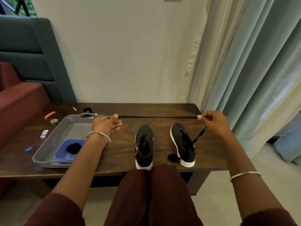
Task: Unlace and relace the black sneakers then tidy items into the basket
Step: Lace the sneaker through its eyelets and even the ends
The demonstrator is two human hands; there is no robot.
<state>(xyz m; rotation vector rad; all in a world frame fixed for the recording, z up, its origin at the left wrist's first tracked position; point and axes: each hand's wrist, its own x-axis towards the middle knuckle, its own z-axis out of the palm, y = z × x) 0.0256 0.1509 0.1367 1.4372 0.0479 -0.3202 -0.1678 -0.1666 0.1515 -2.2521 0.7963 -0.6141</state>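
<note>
On the bench (117, 162), left of the grey basket (48, 144), lie a blue clip (29, 149), a small white-and-pink box (44, 133), a pink clip (49, 115) and a small round roll (54, 121), all apart from its wall. Inside the basket, at its near end, sits a blue tray (61, 154) with a black fuzzy ball (74, 148) in it. Behind the basket, by its far handle, are a small yellow piece (74, 108) and a black round thing (87, 110). Over the basket's right rim the left hand (106, 125) pinches one end of a black lace (158, 117) between thumb and forefinger, the other fingers curled. The lace runs taut and level to the right of the basket. Below it, right of the basket, stand two black sneakers side by side with toes pointing away: the left sneaker (144, 144), then a black fluffy ball (173, 157) on the bench, then the right sneaker (183, 142). Farthest from the basket, the right hand (213, 123) pinches the lace, whose free part hangs down to the right sneaker
</note>
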